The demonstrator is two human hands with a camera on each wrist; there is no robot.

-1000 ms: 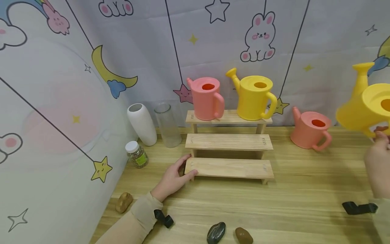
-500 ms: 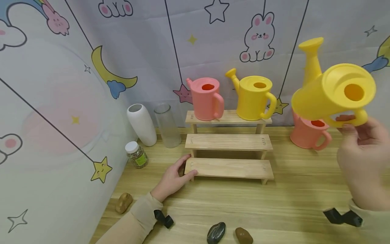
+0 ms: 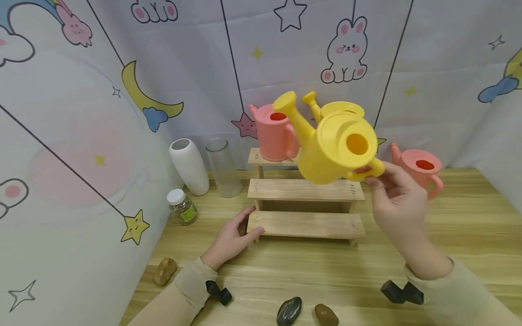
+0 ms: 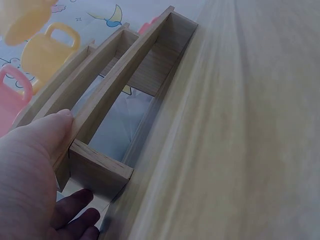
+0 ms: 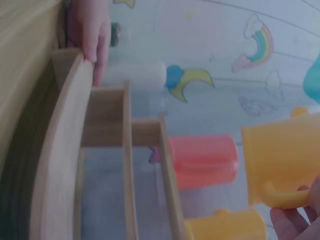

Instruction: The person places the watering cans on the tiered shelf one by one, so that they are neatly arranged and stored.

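My right hand [image 3: 401, 199] grips the handle of a yellow watering can [image 3: 334, 149], raised and tilted in front of the upper part of a three-step wooden stand [image 3: 306, 189]. The right wrist view shows this watering can [image 5: 285, 155] apart from the stand's boards. My left hand [image 3: 232, 240] holds the left end of the lowest step, thumb on the board and fingers beside the leg. On the top step stands a pink watering can [image 3: 272, 136]. Beside it, a second yellow watering can [image 3: 342, 107] is mostly hidden behind the held one.
Another pink watering can [image 3: 422, 164] stands on the table right of the stand, partly behind my right hand. At left are a white vase [image 3: 190, 167], a glass vase [image 3: 224, 174] and a lidded jar [image 3: 182, 208]. Stones lie nearer: gold [image 3: 165, 271], black [image 3: 289, 311], brown [image 3: 326, 314].
My right hand has carried the yellow watering can leftward from the far right to in front of the stand. The left hand and the stand have stayed in place.
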